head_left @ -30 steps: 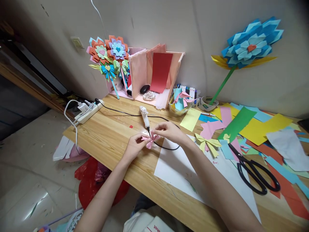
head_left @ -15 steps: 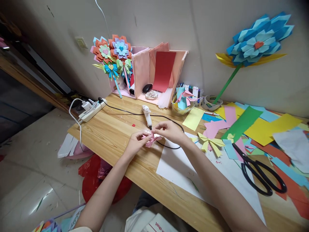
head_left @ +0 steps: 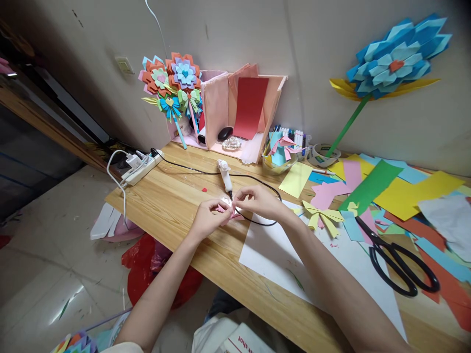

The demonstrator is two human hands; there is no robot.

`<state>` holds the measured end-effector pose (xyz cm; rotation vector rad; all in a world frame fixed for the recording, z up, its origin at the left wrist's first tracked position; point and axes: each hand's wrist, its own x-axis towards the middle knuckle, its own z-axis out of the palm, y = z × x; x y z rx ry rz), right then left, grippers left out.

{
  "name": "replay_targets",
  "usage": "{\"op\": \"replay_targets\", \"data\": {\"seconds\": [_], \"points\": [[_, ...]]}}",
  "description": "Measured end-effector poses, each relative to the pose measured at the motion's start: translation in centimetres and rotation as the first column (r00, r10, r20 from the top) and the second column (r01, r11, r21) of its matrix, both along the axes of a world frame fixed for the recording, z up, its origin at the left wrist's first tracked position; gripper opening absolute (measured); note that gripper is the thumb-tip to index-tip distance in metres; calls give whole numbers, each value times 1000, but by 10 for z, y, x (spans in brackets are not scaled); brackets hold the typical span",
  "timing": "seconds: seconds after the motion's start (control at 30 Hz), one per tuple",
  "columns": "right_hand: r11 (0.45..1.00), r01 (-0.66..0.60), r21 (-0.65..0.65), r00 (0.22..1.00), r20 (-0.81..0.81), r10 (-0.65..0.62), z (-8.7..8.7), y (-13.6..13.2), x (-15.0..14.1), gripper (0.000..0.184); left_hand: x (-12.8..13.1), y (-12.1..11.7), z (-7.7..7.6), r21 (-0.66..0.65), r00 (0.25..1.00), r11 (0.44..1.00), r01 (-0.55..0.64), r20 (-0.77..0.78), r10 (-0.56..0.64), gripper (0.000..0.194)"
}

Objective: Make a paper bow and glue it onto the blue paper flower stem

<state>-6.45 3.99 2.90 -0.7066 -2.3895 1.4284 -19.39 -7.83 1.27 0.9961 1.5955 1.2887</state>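
A small folded pink paper piece [head_left: 235, 215] is pinched between my two hands over the wooden table. My left hand [head_left: 211, 218] closes on its left side, thumb against fingers. From the right, the fingertips of my right hand [head_left: 258, 202] grip the same paper near its top. Much of the piece is hidden by my fingers. Just behind my hands is a white hot glue gun [head_left: 224, 176], its black cord curving around to the right. A yellow paper bow [head_left: 322, 216] lies right of my right hand, on a white sheet [head_left: 274, 262].
Black-handled scissors [head_left: 395, 257] rest at the right among coloured paper scraps [head_left: 415, 196]. A pink cardboard organizer [head_left: 221, 108] stands at the back, beside paper flowers [head_left: 186, 73]. A power strip [head_left: 143, 167] sits at the left edge. A large blue paper flower [head_left: 397, 63] leans by the wall.
The pink paper has turned in my fingers and shows less of its folds now. My fingertips have drawn closer together; the glue gun stays in place.
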Motion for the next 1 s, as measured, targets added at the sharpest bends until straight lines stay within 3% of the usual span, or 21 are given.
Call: {"op": "replay_targets", "data": {"seconds": [0.13, 0.33, 0.4, 0.47, 0.5, 0.57, 0.6, 0.63, 0.77, 0.83, 1.0], "points": [[996, -85, 27, 996, 44, 84, 1, 1, 5, 15, -1, -2, 5, -17, 993, 998, 61, -98, -63, 20], [972, -229, 61, 970, 97, 222, 5, 1, 11, 9, -16, -2, 20, -64, 924, 942, 328, -184, -335, 16], [984, -178, 22, 982, 67, 177, 6, 2, 11, 10, -26, 1, 20, -14, 955, 969, 248, -167, -247, 17], [995, -85, -49, 996, 12, 85, 6, 3, 9, 10, -35, 2, 13, 91, 996, 996, 5, -90, 3, 27], [995, -20, -93, 1000, -21, 18, 6, 3, 7, 11, -37, 2, 8, 143, 986, 977, -158, -25, 163, 31], [969, 138, -204, 982, -96, -160, 3, 1, 3, 14, -35, -1, -4, 204, 882, 858, -472, 131, 454, 33], [939, 211, -272, 957, -139, -255, 0, -1, -1, 16, -31, -4, -11, 201, 829, 806, -557, 186, 527, 32], [898, 264, -351, 923, -180, -341, -3, -5, -5, 18, -24, -7, -16, 174, 816, 803, -570, 231, 530, 30], [715, 265, -647, 832, -222, -509, -22, -26, -23, 21, 11, -13, -24, 89, 891, 925, -370, 314, 327, 31], [650, 251, -718, 816, -205, -541, -30, -39, -30, 23, 24, -10, -20, 111, 887, 910, -399, 298, 353, 34], [619, 250, -745, 789, -214, -576, -35, -61, -37, 22, 29, 5, -15, 149, 834, 847, -511, 326, 446, 35]]}}
